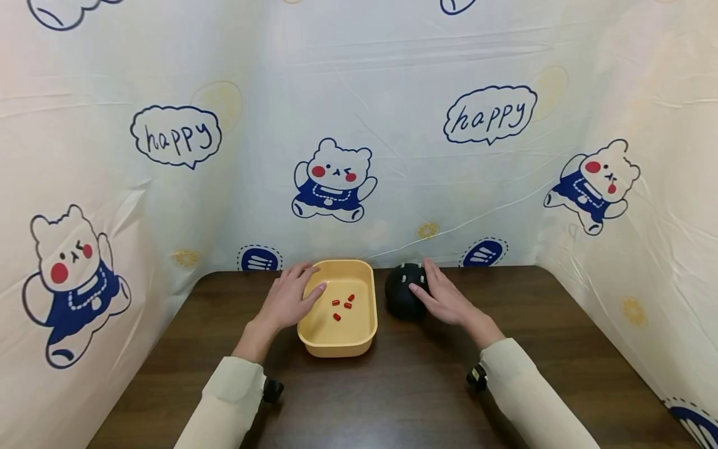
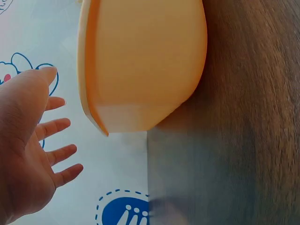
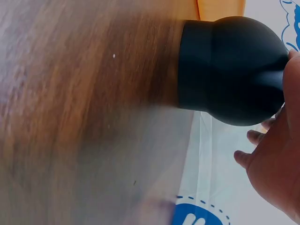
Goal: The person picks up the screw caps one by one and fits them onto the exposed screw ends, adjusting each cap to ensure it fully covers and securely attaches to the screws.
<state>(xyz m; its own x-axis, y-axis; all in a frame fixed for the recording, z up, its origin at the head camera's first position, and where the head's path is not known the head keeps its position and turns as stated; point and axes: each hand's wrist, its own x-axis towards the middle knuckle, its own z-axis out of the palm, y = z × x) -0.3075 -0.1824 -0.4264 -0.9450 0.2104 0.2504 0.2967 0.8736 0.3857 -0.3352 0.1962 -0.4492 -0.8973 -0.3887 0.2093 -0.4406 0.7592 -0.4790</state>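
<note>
A yellow rectangular tray [image 1: 336, 337] stands on the table, with several small red pieces [image 1: 348, 305] on its floor. My left hand [image 1: 285, 302] hovers at the tray's left rim, fingers spread loosely; the left wrist view shows a gap between this hand and the tray wall [image 2: 145, 61]. Right of the tray is a black, ball-shaped object [image 1: 402, 296] on a short cylindrical base, with a few small pale bits on its top. My right hand [image 1: 449, 300] is beside it, thumb over the top and fingers extended along its far right side, gripping nothing.
The dark wood table [image 1: 359, 399] ends just behind the tray and the black object. A printed cloth [image 1: 392, 125] with bears hangs around the back and sides. Black wrist devices [image 1: 273, 390] sit at both sleeve cuffs.
</note>
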